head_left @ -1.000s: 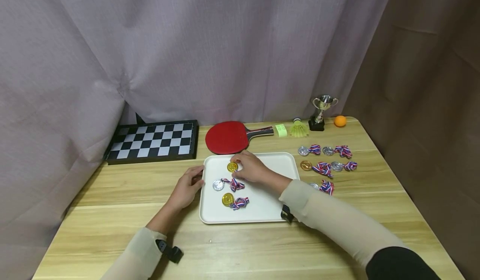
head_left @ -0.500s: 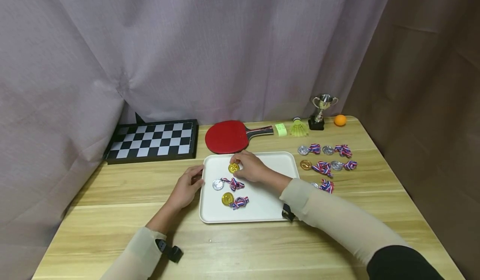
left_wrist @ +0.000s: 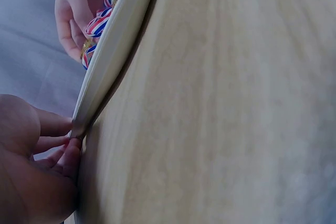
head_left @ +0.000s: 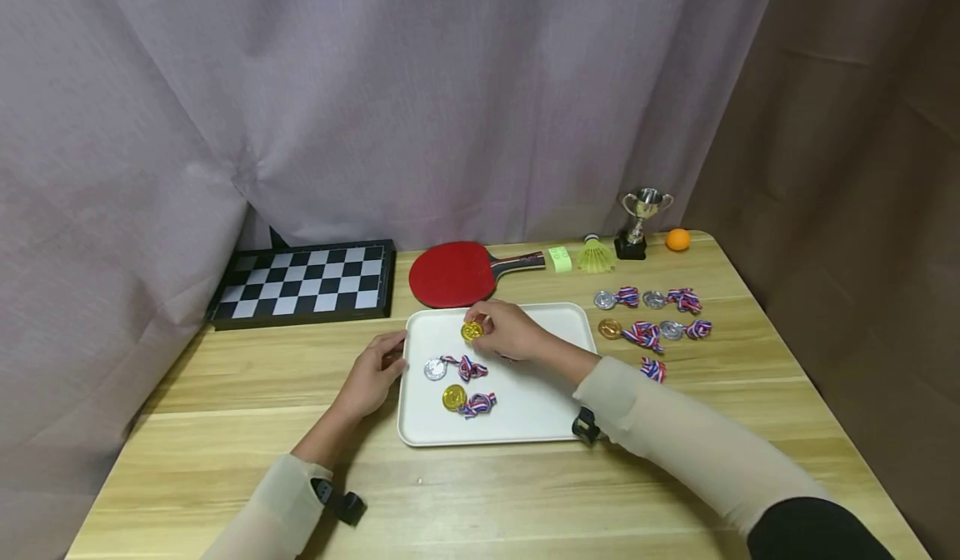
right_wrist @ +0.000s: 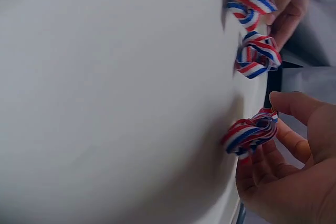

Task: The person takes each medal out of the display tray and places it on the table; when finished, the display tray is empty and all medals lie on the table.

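My right hand (head_left: 510, 332) pinches a gold medal (head_left: 472, 331) over the far part of the white tray (head_left: 525, 414). In the right wrist view, the medal's striped ribbon (right_wrist: 251, 134) hangs bunched at my fingers, while its disc is hidden there. Nearer on the tray lie a silver medal (head_left: 435, 368) and another gold medal (head_left: 453, 397), each with its red, white and blue ribbon to the right. My left hand (head_left: 372, 375) holds the tray's left edge; in the left wrist view its fingertips (left_wrist: 63, 125) meet at the rim.
Right of the tray lie several medals, among them a bronze-toned one (head_left: 610, 329). Along the back stand a chessboard (head_left: 315, 281), a red table tennis paddle (head_left: 452, 273), a yellow-green block (head_left: 559, 259), a shuttlecock (head_left: 596, 256), a trophy cup (head_left: 639, 222) and an orange ball (head_left: 678, 239).
The right hand has shifted slightly right with the gold medal, and its forearm now covers more of the nearest medal beside the tray. The left hand stays at the tray's edge.
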{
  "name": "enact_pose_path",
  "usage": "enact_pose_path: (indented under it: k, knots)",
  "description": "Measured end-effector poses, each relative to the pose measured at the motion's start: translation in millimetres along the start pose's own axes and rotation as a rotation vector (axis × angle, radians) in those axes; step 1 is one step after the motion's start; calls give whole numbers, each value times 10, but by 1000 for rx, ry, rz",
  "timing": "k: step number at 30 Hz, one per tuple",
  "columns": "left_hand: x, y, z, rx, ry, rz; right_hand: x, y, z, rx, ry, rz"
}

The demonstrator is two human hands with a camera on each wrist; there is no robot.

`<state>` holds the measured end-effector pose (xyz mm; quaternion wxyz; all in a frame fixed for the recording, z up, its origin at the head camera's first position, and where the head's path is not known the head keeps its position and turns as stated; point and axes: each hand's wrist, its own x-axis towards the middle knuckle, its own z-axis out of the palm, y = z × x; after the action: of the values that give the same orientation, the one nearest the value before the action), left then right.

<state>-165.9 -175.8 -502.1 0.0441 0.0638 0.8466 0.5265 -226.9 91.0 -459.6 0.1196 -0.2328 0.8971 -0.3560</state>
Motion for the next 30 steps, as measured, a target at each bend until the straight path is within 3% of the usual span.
enact_pose_path:
  k: [12, 30]
  knots:
    - [4, 3, -8, -2, -4, 5, -383, 34, -289, 35, 35, 59]
    - [-2, -3, -17, 5, -9, 13, -1358, 424, -882, 183, 80, 89]
